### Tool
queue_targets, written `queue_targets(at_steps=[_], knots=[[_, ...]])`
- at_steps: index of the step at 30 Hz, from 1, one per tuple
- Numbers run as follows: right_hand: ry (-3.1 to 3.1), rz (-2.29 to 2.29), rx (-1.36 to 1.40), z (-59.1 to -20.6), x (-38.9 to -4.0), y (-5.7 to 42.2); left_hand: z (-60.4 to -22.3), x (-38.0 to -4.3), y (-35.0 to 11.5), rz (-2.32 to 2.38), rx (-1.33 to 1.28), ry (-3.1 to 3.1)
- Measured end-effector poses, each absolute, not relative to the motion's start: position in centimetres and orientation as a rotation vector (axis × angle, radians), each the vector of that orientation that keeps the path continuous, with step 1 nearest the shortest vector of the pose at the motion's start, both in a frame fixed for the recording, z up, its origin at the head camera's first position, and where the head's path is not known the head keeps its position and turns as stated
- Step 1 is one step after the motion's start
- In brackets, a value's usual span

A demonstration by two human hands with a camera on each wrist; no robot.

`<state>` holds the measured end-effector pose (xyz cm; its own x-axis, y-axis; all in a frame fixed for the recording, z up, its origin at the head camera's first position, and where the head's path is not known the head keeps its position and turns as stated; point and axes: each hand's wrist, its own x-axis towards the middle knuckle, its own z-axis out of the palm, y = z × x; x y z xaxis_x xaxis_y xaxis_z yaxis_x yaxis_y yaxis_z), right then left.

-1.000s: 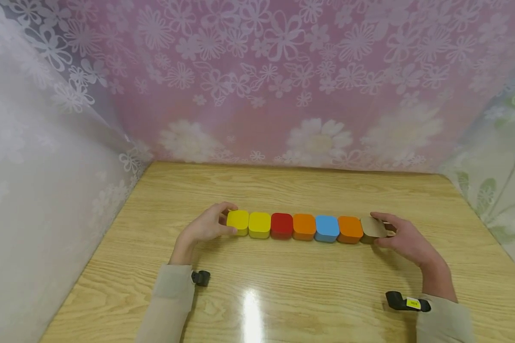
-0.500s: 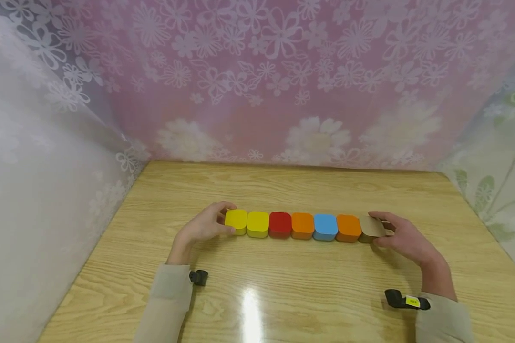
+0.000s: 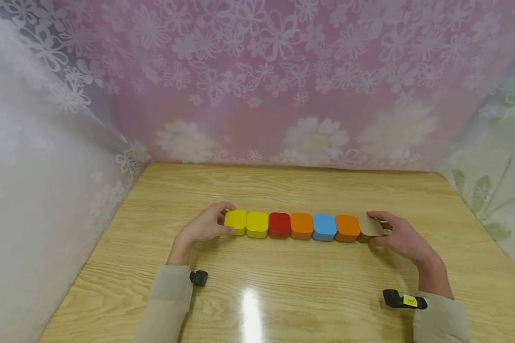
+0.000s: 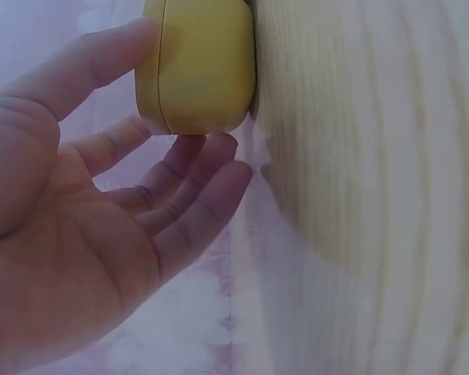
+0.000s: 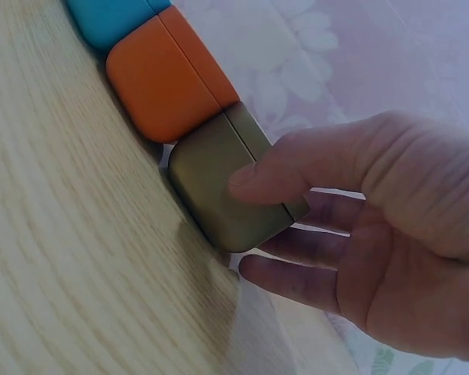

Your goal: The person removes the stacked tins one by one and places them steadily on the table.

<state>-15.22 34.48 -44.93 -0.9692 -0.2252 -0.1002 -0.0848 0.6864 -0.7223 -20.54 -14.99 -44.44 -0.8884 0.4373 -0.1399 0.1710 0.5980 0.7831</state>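
Several small rounded-square boxes stand side by side in one row on the wooden table. My left hand (image 3: 206, 223) grips the yellow box (image 3: 235, 219) at the left end, thumb in front and fingers behind. Beside it come a second yellow box (image 3: 257, 224), a red box (image 3: 279, 224), an orange box (image 3: 301, 225), a blue box (image 3: 324, 226) and another orange box (image 3: 347, 227). At the right end, my right hand (image 3: 401, 237) holds the gold-brown box (image 3: 369, 227) between thumb and fingers. In the right wrist view, a seam runs near the top of the gold-brown box (image 5: 219, 180).
The wooden table (image 3: 309, 286) reaches back to a pink flowered curtain (image 3: 249, 95). Pale curtains hang on the left (image 3: 47, 190) and right (image 3: 493, 176). A black wrist camera (image 3: 199, 277) sits at the left cuff, another black camera (image 3: 392, 298) at the right.
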Motion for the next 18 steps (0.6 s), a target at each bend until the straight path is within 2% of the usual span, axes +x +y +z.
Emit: queue_targets(at_steps=[13, 18], knots=[[2.686, -1.197, -0.249, -44.78, -14.69, 34.6, -44.78, -20.79, -14.5, 1.116, 0.618, 2.538], [2.697, -1.235, -0.246, -44.13, -14.61, 34.29, -44.86, -20.54, -14.32, 1.114, 0.592, 2.544]])
